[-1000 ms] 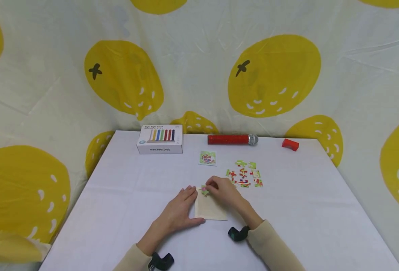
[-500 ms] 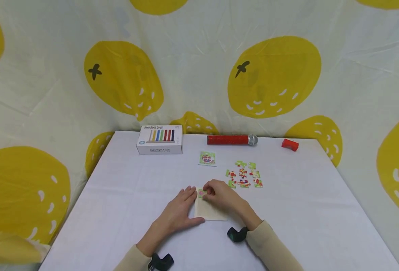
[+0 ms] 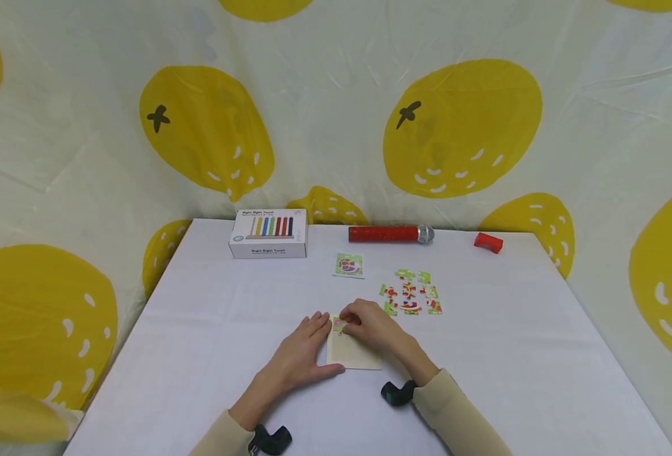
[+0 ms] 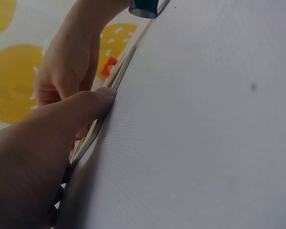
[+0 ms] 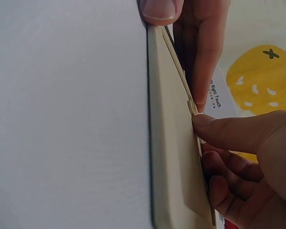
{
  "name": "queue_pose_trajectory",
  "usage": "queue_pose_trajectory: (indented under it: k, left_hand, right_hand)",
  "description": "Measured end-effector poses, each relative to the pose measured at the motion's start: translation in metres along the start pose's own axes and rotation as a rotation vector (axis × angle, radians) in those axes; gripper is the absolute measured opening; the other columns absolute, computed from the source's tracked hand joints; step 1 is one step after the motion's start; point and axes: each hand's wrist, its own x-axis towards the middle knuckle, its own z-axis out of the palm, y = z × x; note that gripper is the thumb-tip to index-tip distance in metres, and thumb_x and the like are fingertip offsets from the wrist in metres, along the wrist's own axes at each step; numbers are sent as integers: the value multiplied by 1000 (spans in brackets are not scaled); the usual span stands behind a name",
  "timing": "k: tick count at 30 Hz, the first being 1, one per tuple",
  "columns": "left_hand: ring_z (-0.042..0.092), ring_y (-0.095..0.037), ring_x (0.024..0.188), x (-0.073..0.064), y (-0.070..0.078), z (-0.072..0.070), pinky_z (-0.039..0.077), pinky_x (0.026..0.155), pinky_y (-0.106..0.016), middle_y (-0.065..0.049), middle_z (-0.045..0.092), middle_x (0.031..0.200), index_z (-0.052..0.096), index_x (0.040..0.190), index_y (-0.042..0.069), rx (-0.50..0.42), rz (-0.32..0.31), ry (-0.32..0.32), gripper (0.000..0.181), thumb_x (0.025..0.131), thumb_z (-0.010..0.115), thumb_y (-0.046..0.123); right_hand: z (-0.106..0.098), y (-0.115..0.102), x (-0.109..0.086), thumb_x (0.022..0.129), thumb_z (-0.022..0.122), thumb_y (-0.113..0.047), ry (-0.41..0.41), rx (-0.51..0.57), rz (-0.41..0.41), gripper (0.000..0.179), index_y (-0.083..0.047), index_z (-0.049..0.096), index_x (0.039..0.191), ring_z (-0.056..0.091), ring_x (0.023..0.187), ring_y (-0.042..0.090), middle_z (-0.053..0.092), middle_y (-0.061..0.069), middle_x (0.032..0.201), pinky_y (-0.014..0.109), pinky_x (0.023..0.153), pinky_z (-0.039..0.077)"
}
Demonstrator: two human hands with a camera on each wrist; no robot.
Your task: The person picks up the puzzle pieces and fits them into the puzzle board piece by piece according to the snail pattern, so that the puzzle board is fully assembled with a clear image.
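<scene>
A shallow pale wooden puzzle tray lies on the white-covered table. My left hand rests along its left side, fingers extended, with the thumb on the near edge. In the right wrist view, that thumb touches the tray's near corner. My right hand pinches a green jigsaw piece with a pink spot at the tray's far left corner. Curled fingers partly cover the piece; how flat it sits is hard to tell. Several loose jigsaw pieces with green, red and white print lie beyond the right hand.
A small picture card lies beyond the tray. Along the back stand a white toy box, a red microphone and a red curved block. A lemon-print curtain hangs behind the table.
My right hand has shifted slightly left, taking the jigsaw piece into the tray's far left corner, and has barely moved since half a second ago. The left hand stays in place.
</scene>
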Motion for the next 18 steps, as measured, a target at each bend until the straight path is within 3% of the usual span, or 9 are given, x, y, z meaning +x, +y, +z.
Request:
queue_pose_trajectory:
  k: [8, 13, 18]
  left_hand:
    - [40, -26, 148, -2, 0, 0, 34, 124, -40, -10, 46, 156, 49, 147, 3, 23, -1, 9, 94, 82, 66, 70]
    - [39, -25, 149, 0, 0, 1, 33, 125, -40, -9, 46, 157, 49, 147, 3, 34, -2, 17, 94, 82, 66, 70]
    - [39, -24, 148, 2, 1, 3, 33, 125, -39, -9, 46, 156, 49, 147, 4, 50, 1, 16, 95, 82, 65, 71]
  right_hand:
    - [-3, -3, 0, 89, 75, -15, -4, 10, 14, 21, -10, 73, 109, 57, 83, 7, 66, -3, 93, 22, 74, 52]
    - [-15, 4, 4, 88, 75, -20, 52, -27, 48, 23, -10, 73, 109, 57, 83, 8, 66, -3, 94, 22, 73, 51]
    - [-37, 17, 9, 88, 75, -22, 127, -12, 59, 28, -6, 71, 112, 61, 92, 17, 68, 4, 103, 30, 80, 54]
